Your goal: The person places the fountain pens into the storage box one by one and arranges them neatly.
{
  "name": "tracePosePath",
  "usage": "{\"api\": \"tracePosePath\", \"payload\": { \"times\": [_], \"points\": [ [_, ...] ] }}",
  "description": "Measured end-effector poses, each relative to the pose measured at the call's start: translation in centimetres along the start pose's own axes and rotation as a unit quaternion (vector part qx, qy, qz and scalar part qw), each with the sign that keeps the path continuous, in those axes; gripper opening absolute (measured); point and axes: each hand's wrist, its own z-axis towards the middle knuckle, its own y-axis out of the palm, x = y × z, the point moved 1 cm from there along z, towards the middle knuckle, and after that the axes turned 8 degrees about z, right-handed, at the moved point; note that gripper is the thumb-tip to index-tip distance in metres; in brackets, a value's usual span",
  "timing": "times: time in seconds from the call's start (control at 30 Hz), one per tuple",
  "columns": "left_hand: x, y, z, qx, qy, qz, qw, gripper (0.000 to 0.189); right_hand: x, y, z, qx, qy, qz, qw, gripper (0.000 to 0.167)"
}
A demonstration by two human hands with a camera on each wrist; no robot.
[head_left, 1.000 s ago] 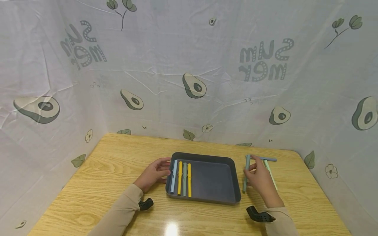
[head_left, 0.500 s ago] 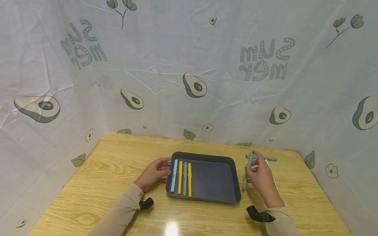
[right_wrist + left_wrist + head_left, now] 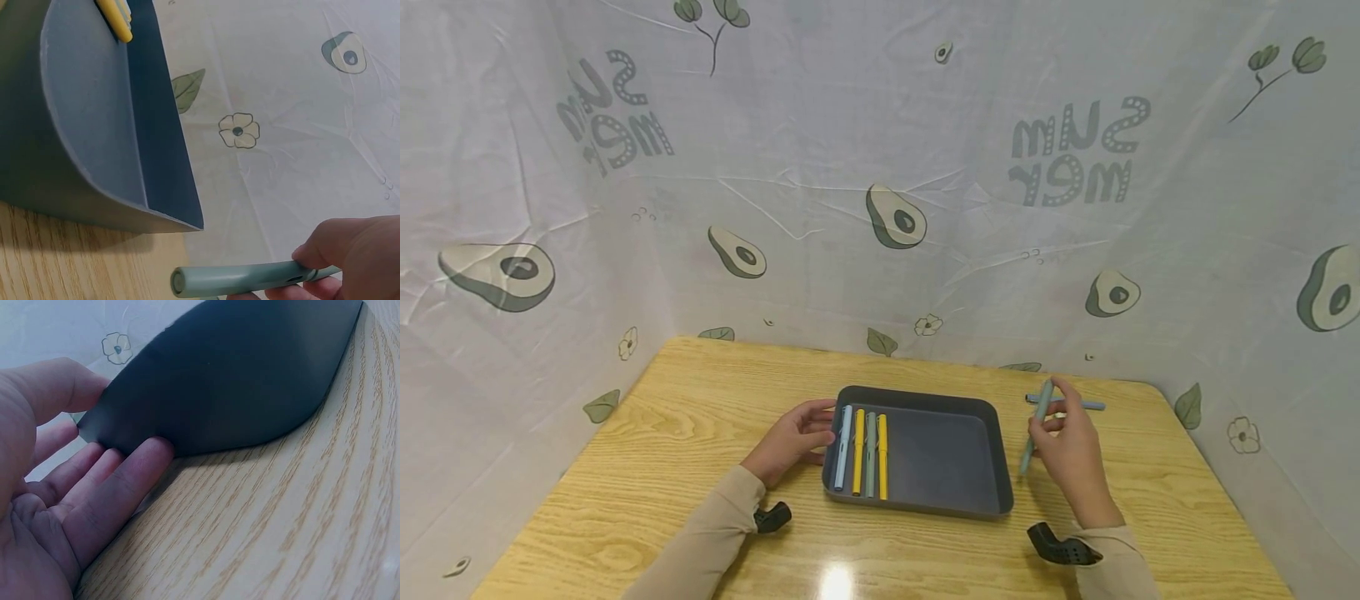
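Observation:
My right hand (image 3: 1071, 442) pinches a grey-green capped pen (image 3: 1037, 429) to the right of the dark grey tray (image 3: 947, 458). The pen tilts, its upper end leaning right. In the right wrist view, thumb and fingers hold this pen (image 3: 237, 280) by one end, apart from the tray wall. At the tray's left side, my left hand (image 3: 790, 442) rests with relaxed fingers against the outer wall, thumb at the rim. Inside the tray's left part lie a light blue pen (image 3: 842, 447), a yellow pen (image 3: 858, 452), a grey-green pen (image 3: 871, 454) and another yellow pen (image 3: 883, 458), side by side.
A blue pen (image 3: 1086, 406) lies crosswise on the wooden table (image 3: 700, 400) behind my right hand. A white curtain (image 3: 820, 275) with avocado prints hangs along the table's back and sides. Black wrist mounts (image 3: 1060, 546) stick out from the sleeves.
My right hand has raised the grey-green pen and tilted it further right. The pale green pen on the table is now hidden behind that hand. The left hand and tray stay put.

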Motion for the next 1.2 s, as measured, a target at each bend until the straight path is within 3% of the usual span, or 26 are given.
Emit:
{"api": "tracePosePath", "payload": {
  "times": [0.17, 0.57, 1.2],
  "points": [
    [0.00, -0.01, 0.07, -0.001, 0.002, 0.002, 1.0000, 0.062, -0.15, -0.13, 0.05, 0.012, -0.010, -0.004, 0.9999, 0.074],
    [-0.12, -0.04, 0.10, -0.001, 0.006, 0.000, 1.0000, 0.062, -0.35, -0.20, -0.13, 0.001, 0.002, 0.009, 1.0000, 0.074],
    [-0.14, -0.03, 0.05, -0.014, 0.011, 0.006, 0.9998, 0.064, 0.35, 0.42, 0.02, -0.038, 0.021, 0.004, 0.9990, 0.076]
  ]
}}
